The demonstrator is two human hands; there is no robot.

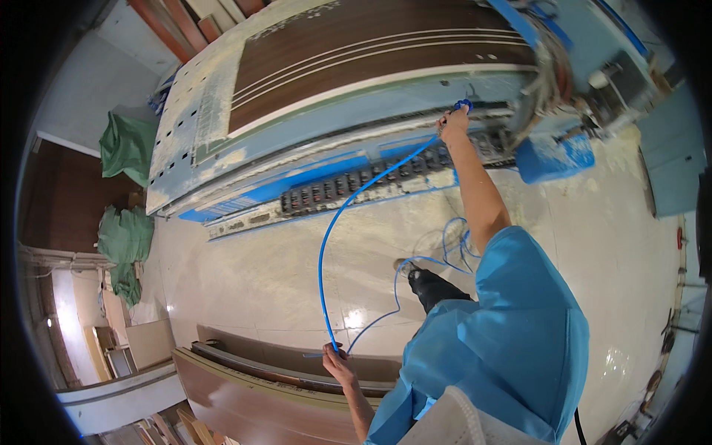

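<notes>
My right hand (453, 124) is stretched out over the front edge of the machine, its fingers wrapped round a blue air blow gun (465, 105). From the gun a blue air hose (323, 245) bows down to my left hand (339, 363), which is closed on it low in the view. Beyond my left hand the hose runs on to loose coils on the floor. A dark brown panel (311, 63) with pale grooved lines lies on the machine bed, close to my right hand. Pale dust covers parts of the bed (215, 96).
Along the machine's front runs a black cable chain (356, 185). A blue bin (556, 157) stands below its right end. Stacked panels (252, 393) lie near my left hand. Green sacks (126, 233) hang at the left. Dust is spread over the tiled floor (245, 274).
</notes>
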